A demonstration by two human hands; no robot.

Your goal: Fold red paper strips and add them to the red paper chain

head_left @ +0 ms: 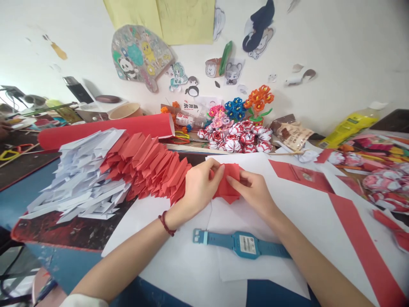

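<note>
Between my two hands is a folded piece of red paper (230, 181), held just above the white sheets (188, 256). My left hand (202, 181) pinches its left side with thumb and fingers, and a dark red bracelet (165, 224) circles that wrist. On the right side, my right hand (254, 187) grips the paper's edge with thumb and forefinger. A long row of folded red paper pieces (143, 164) ends close against my left hand. Beyond it lies a heap of folded white paper pieces (86, 175). A blue watch (246, 244) rests face down below my hands.
A red paper roll (105, 130) lies behind the folded pieces. Red and white paper flowers (236, 138) and an orange flower (258, 100) stand by the wall. A yellow bottle (349, 123) leans at right, and red strips (361, 243) lie on the sheets.
</note>
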